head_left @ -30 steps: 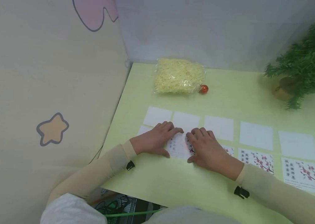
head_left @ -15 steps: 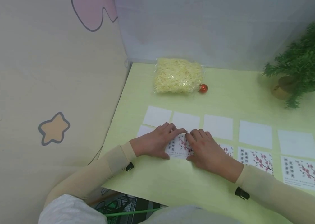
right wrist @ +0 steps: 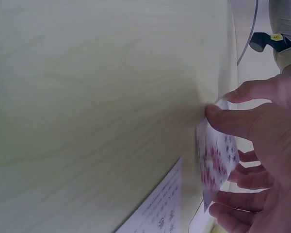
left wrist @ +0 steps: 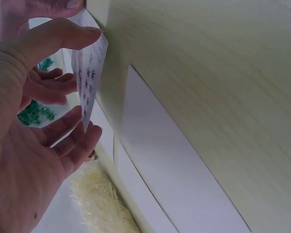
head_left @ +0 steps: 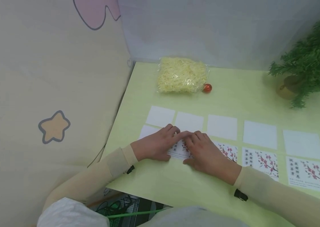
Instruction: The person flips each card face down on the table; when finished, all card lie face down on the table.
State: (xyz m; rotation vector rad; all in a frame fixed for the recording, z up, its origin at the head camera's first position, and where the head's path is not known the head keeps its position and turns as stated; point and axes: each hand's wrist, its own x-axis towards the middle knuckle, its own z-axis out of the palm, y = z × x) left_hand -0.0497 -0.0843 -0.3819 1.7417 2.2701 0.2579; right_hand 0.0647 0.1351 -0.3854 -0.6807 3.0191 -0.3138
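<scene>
Both hands hold a white card [head_left: 181, 150] printed with dark characters and pink blossom branches. The left hand [head_left: 156, 145] grips its left side, thumb at the near edge and fingers at the far edge. The right hand [head_left: 206, 154] grips the right side in the same way, and the fingertips of the two hands meet. In the left wrist view the card [left wrist: 90, 73] stands tilted between thumb and fingers, apart from other cards. In the right wrist view the blossom print on the card [right wrist: 215, 155] shows between the right thumb and fingers.
A row of blank white cards [head_left: 222, 126] lies behind the hands. Printed cards [head_left: 308, 174] continue the nearer row rightward; a blank card [head_left: 147, 130] lies at its left end. Behind are a clear bag of pale shreds [head_left: 182, 75], a red ball [head_left: 207, 88] and a green plant [head_left: 316, 60].
The held card's print looked washed out at first and now shows clearly. The right hand has shifted slightly left, closing the gap to the left hand and uncovering more of a printed card.
</scene>
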